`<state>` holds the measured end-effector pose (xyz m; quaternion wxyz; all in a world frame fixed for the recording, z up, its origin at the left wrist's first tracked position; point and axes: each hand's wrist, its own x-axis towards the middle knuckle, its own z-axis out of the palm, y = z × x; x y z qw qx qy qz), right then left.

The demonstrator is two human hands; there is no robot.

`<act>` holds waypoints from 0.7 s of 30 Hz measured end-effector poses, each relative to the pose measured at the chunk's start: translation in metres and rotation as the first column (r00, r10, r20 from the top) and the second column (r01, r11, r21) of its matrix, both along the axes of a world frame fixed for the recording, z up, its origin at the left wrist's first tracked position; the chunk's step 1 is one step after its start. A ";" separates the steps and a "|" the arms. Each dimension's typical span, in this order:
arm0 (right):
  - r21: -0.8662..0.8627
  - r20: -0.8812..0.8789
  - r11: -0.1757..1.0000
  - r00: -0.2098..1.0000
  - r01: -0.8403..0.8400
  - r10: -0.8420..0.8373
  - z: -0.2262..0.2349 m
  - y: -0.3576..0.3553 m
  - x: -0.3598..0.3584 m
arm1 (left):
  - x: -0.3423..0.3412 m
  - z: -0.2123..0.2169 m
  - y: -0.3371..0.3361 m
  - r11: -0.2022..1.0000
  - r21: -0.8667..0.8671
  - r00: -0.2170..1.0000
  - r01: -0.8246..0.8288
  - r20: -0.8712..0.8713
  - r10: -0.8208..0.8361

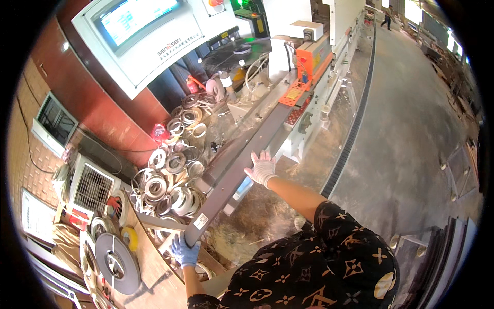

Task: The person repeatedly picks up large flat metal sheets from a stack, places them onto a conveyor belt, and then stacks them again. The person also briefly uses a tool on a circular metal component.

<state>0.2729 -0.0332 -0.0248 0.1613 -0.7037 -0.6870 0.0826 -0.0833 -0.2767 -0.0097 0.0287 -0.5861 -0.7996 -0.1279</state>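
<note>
A long, narrow dark grey-brown board (226,193) slopes from near my left side up and away to the right, its far end at the orange part of a machine (307,64). My left hand (185,251), in a blue glove, grips the board's near end with its fingers closed about the edge. A white label (200,221) sits on the board close to that hand. Farther along, my right hand (262,169) in a whitish glove rests on the board's right side, fingers spread flat. The underside of the board is hidden.
Many rolls of edge banding (175,162) lie heaped left of the board. A large grey roll (117,263) rests on a wooden table (154,273). A control panel with a lit screen (136,20) hangs above. A floor grate (355,121) runs at right; a person (388,18) is far off.
</note>
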 end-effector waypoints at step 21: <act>-0.049 0.086 0.988 0.985 -0.149 0.152 0.021 0.006 0.028 | -0.018 -0.058 0.027 0.927 0.297 0.765 -0.228 0.643 -0.018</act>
